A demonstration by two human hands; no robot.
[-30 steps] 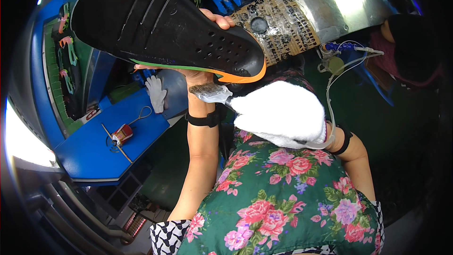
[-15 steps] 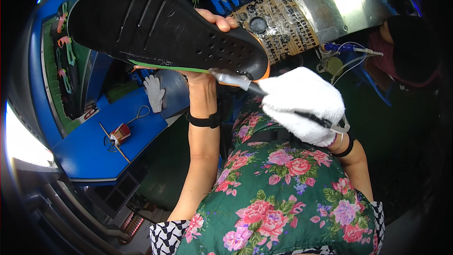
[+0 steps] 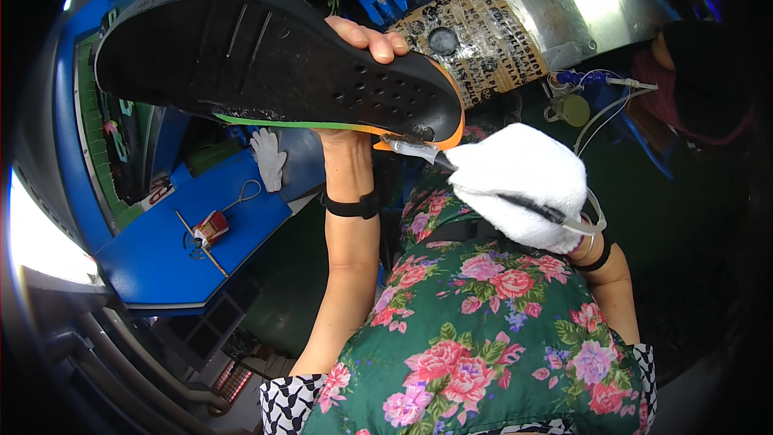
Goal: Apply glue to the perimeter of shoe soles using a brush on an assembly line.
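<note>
A black shoe sole (image 3: 233, 64) with a green and orange lower edge hangs tilted in front of me, its heel toward the right. My left hand (image 3: 366, 39) grips it from behind. Bare fingers curl over the top edge, while the palm is hidden behind the sole. In a white glove, my right hand (image 3: 523, 185) is closed round the dark handle of a brush (image 3: 423, 152) with a clear, wrapped front part. The brush tip meets the orange edge near the heel. A pale flexible tube (image 3: 596, 213) bends from the handle's rear end past my wrist.
On the left, a blue table (image 3: 169, 262) carries a white glove (image 3: 268, 159) and a red container (image 3: 211, 228) with a stick across it. Behind the sole runs a metal surface (image 3: 584, 4) partly covered by taped cardboard (image 3: 491, 44). Another person (image 3: 700, 84) is at the right.
The sole has shifted slightly left and tilted a little. The brush tip has moved rightward and down along the edge toward the heel.
</note>
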